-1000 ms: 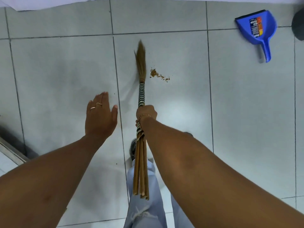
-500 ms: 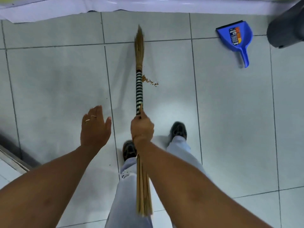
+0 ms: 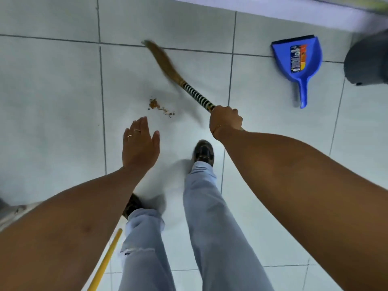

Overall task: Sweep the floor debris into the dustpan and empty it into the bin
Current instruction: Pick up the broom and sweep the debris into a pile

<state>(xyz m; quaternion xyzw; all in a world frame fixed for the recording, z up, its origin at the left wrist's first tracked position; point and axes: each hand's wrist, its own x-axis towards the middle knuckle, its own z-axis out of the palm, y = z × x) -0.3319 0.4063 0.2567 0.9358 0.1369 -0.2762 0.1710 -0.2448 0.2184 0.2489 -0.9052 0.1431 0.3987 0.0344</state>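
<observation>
A small pile of brown debris (image 3: 160, 106) lies on the pale tiled floor ahead of my feet. My right hand (image 3: 225, 120) grips a stick broom (image 3: 195, 94) by its black-and-white striped handle. The broom slants up and left, and its blurred bristle tip is beyond the debris, not touching it. My left hand (image 3: 139, 147) hovers open over the floor, just below the debris, holding nothing. A blue dustpan (image 3: 298, 59) lies flat at the upper right, handle pointing toward me. Part of a dark grey bin (image 3: 367, 61) shows at the right edge.
A white wall base (image 3: 273, 14) runs along the top. A yellow stick (image 3: 106, 261) crosses the floor at the lower left, beside my left leg. My shoes (image 3: 203, 152) and jeans fill the lower middle. A metal edge (image 3: 12, 213) shows at the far left.
I have stepped forward and turned, so dustpan and bin look nearer. The broom swung from pointing straight ahead to slanting left, with my right hand now to the right of the debris.
</observation>
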